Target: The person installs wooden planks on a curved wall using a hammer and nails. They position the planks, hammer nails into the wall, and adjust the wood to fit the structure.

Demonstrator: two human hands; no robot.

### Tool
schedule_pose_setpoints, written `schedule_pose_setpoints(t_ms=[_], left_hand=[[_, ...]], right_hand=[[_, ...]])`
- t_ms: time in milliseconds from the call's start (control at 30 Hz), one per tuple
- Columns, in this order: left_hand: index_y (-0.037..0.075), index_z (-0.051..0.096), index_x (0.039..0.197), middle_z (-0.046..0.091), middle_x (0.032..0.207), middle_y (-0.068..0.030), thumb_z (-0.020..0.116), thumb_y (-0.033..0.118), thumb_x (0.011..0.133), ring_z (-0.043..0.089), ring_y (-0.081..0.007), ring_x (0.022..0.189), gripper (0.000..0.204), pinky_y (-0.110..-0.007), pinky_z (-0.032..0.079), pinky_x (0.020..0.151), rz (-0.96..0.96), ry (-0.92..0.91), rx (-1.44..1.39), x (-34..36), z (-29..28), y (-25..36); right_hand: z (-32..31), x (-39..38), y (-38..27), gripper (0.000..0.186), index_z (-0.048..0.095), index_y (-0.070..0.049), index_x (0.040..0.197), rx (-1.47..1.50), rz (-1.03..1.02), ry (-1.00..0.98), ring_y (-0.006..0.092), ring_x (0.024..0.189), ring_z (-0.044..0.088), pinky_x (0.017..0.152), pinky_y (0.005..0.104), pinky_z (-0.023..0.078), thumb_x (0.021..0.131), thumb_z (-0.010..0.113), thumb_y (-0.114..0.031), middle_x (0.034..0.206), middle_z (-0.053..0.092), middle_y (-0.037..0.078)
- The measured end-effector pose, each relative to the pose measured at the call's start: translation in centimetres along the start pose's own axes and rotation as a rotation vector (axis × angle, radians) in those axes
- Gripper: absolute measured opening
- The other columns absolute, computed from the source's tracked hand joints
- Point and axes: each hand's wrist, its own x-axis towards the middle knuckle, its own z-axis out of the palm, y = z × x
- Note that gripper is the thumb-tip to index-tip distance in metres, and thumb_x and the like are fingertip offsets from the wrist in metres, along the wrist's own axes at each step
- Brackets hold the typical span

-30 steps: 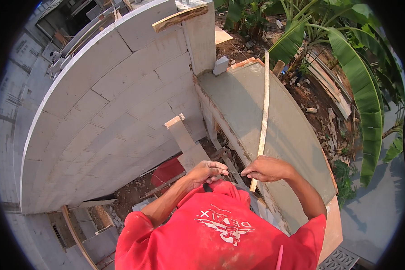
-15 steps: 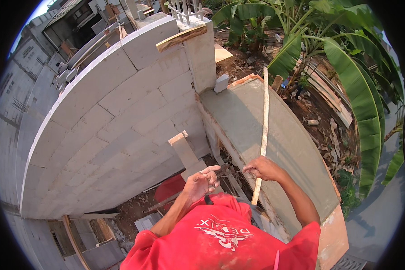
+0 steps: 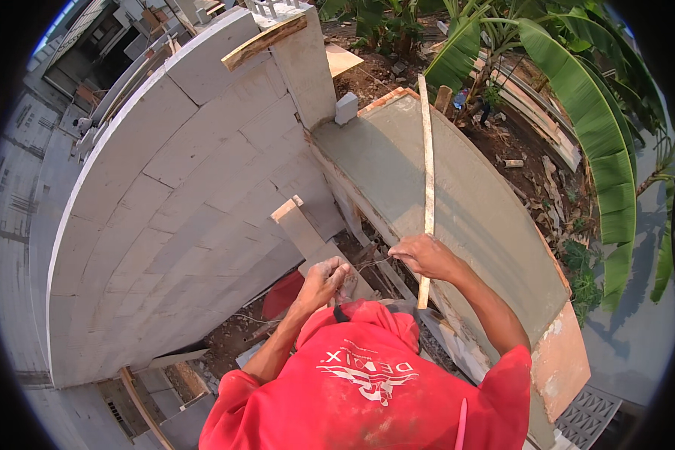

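A thin wire (image 3: 367,264), fine enough that it could also be string, runs loosely between my two hands. My left hand (image 3: 325,278) is closed with its fingers curled in, pinching one end. On the other side my right hand (image 3: 426,256) pinches the wire between thumb and fingers, its knuckles up. Beneath my right hand, or just beside it, a long narrow wooden strip (image 3: 428,165) lies across the smooth grey concrete slab (image 3: 487,217). Whether that hand touches the strip I cannot tell.
A tall grey block wall (image 3: 195,165) curves along the left. Below my hands, a plank (image 3: 298,225) stands over a gap with rubble. A short wooden board (image 3: 264,42) sticks out near the wall's top. Banana leaves (image 3: 589,142) hang beyond the slab, by a grey grate (image 3: 589,420).
My left hand, with its index finger stretched out before, has curled closed around the wire's end. Both hands have risen slightly in the picture, and the view has shifted a little.
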Motion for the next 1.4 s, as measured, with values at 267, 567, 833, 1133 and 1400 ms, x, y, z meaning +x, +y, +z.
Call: schedule_pose_setpoints(t_ms=[267, 567, 833, 1133, 1400], left_hand=[[0.023, 0.054, 0.101, 0.052, 0.105, 0.0012, 0.053, 0.044, 0.107, 0.058, -0.029, 0.11, 0.022, -0.036, 0.047, 0.081, 0.142, -0.292, -0.943, 0.1, -1.4, -1.5], [0.015, 0.067, 0.093, 0.051, 0.131, -0.0066, 0.074, 0.037, 0.095, 0.052, -0.0412, 0.126, 0.023, -0.052, 0.053, 0.096, 0.162, -0.508, -0.897, -0.7, -1.3, -4.1], [0.017, 0.058, 0.136, 0.049, 0.14, -0.009, 0.058, 0.046, 0.104, 0.059, -0.029, 0.112, 0.043, -0.036, 0.056, 0.077, 0.059, -0.452, -0.907, -0.5, 0.7, -2.6], [0.007, 0.056, 0.132, 0.045, 0.079, 0.0056, 0.063, 0.032, 0.104, 0.031, -0.0022, 0.053, 0.039, -0.02, 0.023, 0.044, -0.152, -0.381, -0.781, 2.2, 1.6, -2.5], [0.005, 0.065, 0.115, 0.064, 0.082, 0.0049, 0.064, 0.017, 0.103, 0.031, -0.0015, 0.049, 0.017, -0.022, 0.02, 0.044, -0.072, -0.004, -0.079, 2.6, 3.8, -1.2]], right_hand=[[1.5, -2.0, 0.7, 0.027, 0.074, -0.007, 0.116, -0.016, -0.033, 0.275, 0.035, 0.08, 0.066, 0.074, 0.0442, 0.054, 0.091, 0.065, -0.006, 0.084, 0.064, 0.015], [1.4, -3.2, 3.6, 0.021, 0.074, -0.006, 0.112, -0.053, 0.14, 0.253, 0.0349, 0.077, 0.066, 0.07, 0.044, 0.053, 0.093, 0.066, -0.008, 0.086, 0.066, 0.016], [0.8, -3.0, 2.6, 0.02, 0.073, -0.003, 0.11, 0.063, 0.072, 0.328, 0.0362, 0.079, 0.066, 0.072, 0.0436, 0.053, 0.093, 0.065, -0.005, 0.086, 0.067, 0.016], [-0.1, -2.6, 2.5, 0.024, 0.073, -0.002, 0.111, -0.008, 0.041, 0.296, 0.0366, 0.078, 0.066, 0.072, 0.0433, 0.053, 0.089, 0.063, -0.001, 0.084, 0.066, 0.016], [-4.3, -2.4, 1.0, 0.021, 0.075, -0.003, 0.108, 0.061, -0.01, 0.004, 0.0367, 0.085, 0.068, 0.08, 0.0449, 0.054, 0.09, 0.065, -0.009, 0.094, 0.072, 0.017]])
